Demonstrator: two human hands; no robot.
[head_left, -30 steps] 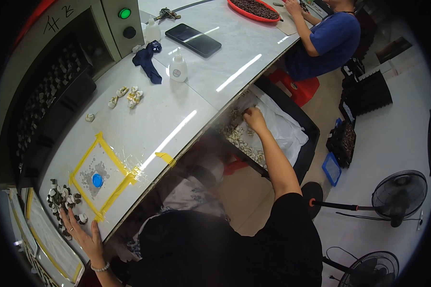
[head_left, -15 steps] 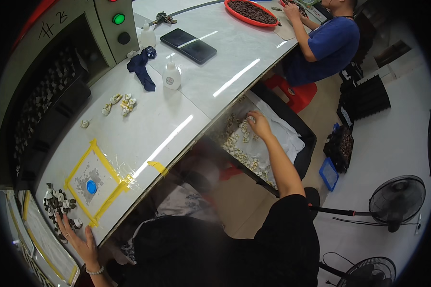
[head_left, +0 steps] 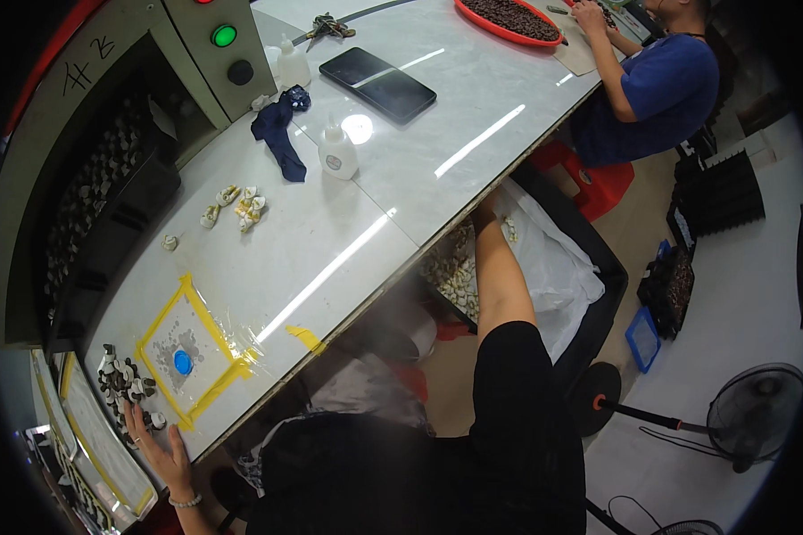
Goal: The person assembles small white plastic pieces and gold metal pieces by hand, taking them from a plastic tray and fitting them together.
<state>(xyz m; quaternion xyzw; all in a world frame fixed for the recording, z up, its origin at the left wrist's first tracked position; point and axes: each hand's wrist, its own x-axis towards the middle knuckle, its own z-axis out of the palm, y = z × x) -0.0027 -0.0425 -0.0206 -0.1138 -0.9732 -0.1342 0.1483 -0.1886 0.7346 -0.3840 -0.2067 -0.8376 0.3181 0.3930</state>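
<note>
My left hand (head_left: 161, 453) rests at the table's near left edge, its fingers spread and open. Its fingertips are beside a heap of small dark-and-white pieces (head_left: 127, 383). My right arm reaches down into a black box (head_left: 608, 267) beside the table, lined with white plastic sheet (head_left: 558, 259). Inside lie many small pale yellowish pieces (head_left: 459, 276). Only a dim part of my right hand (head_left: 484, 212) shows at the box's far side near the table edge. Its fingers are hidden, so what it holds does not show.
Yellow tape frames a stained patch with a blue disc (head_left: 183, 362). A few pale pieces (head_left: 250, 209), a white squeeze bottle (head_left: 339, 153), dark blue cloth (head_left: 279, 138) and black tablet (head_left: 377, 85) are farther off. A machine (head_left: 178, 62) stands left, a co-worker (head_left: 669, 85) far right, a fan (head_left: 754, 415) near right.
My right hand has moved farther into the box toward the table side, and its fingers have gone out of sight. My left hand stays by the heap. The whole view has shifted slightly.
</note>
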